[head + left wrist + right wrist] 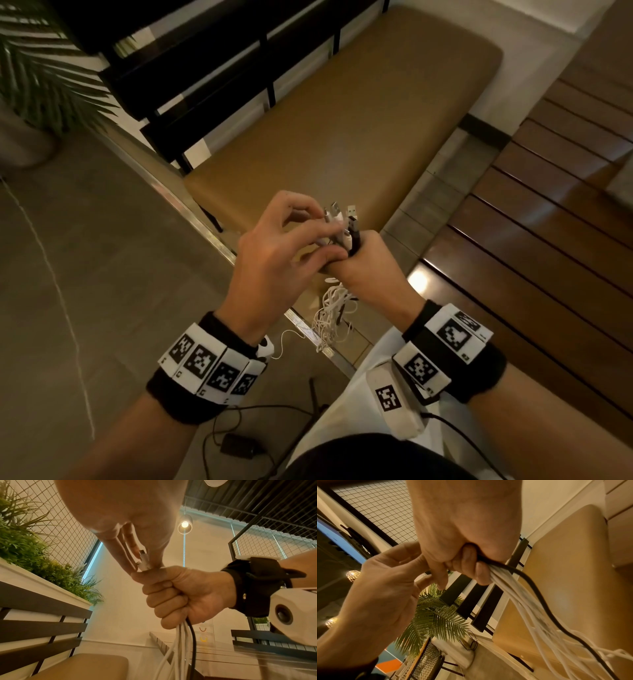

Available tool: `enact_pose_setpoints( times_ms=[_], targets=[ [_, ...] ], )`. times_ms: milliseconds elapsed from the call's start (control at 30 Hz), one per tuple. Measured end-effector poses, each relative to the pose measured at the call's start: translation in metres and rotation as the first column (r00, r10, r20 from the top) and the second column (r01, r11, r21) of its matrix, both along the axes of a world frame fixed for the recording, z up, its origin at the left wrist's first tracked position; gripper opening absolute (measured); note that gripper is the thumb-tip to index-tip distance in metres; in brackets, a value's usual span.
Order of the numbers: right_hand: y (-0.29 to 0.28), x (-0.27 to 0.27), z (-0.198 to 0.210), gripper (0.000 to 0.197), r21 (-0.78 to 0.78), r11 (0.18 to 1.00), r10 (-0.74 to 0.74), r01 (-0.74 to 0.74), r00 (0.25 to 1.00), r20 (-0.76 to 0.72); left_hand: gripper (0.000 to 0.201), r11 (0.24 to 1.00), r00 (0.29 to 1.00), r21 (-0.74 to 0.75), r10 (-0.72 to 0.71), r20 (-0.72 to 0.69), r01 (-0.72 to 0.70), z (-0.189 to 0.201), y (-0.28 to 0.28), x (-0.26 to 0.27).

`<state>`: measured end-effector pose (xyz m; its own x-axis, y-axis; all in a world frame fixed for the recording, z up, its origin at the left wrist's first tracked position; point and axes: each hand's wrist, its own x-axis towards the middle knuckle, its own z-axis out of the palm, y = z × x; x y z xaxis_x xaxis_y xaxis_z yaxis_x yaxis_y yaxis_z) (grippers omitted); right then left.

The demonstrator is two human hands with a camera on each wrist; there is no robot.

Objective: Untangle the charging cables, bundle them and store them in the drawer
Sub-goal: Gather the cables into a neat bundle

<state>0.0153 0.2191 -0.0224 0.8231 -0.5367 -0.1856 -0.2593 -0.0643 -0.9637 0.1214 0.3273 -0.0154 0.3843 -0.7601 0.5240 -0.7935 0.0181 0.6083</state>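
Several white charging cables and one black cable (334, 313) are gathered into a bundle. My right hand (370, 262) grips the bundle in a fist, held in the air over the near end of the bench. The plug ends (344, 222) stick up out of the fist, and the loose lengths (518, 592) hang below in a tangle. My left hand (320, 233) reaches in from the left. Its fingers and thumb pinch a white plug (143, 562) at the top of the bundle, right above the right hand (180, 595).
A tan padded bench (342, 120) with a dark slatted back lies ahead. A dark slatted wooden table (548, 222) is on the right. A potted palm (41, 68) stands far left. A black adapter with its cord (239, 442) lies on the floor near my legs.
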Motion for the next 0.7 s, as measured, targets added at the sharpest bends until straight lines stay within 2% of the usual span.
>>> enact_pose_setpoints(
  times_ms=[133,333,500,700],
  targets=[
    [0.0004,0.0005,-0.0005,0.005,0.038,0.999,0.035,-0.035,0.999,0.014,0.032,0.999,0.999,-0.008,-0.045,0.018,0.045,-0.0011,0.0017,0.0026],
    [0.0013,0.0009,0.0045,0.015,0.073,0.994,0.073,-0.076,0.997,0.04,0.011,1.0,0.999,0.005,0.001,0.046,-0.001,-0.0003,0.0024,0.0021],
    [-0.0002,0.0005,0.0062,0.024,0.036,0.994,0.108,-0.107,0.994,-0.032,0.014,0.997,0.995,0.075,-0.033,0.094,0.026,0.0004,-0.0033,-0.0007],
    [0.0014,0.0029,0.0024,0.028,0.015,0.999,0.044,-0.043,0.997,-0.065,0.013,0.999,1.0,0.041,-0.002,-0.004,0.002,-0.0008,-0.0064,-0.0055]
  ],
)
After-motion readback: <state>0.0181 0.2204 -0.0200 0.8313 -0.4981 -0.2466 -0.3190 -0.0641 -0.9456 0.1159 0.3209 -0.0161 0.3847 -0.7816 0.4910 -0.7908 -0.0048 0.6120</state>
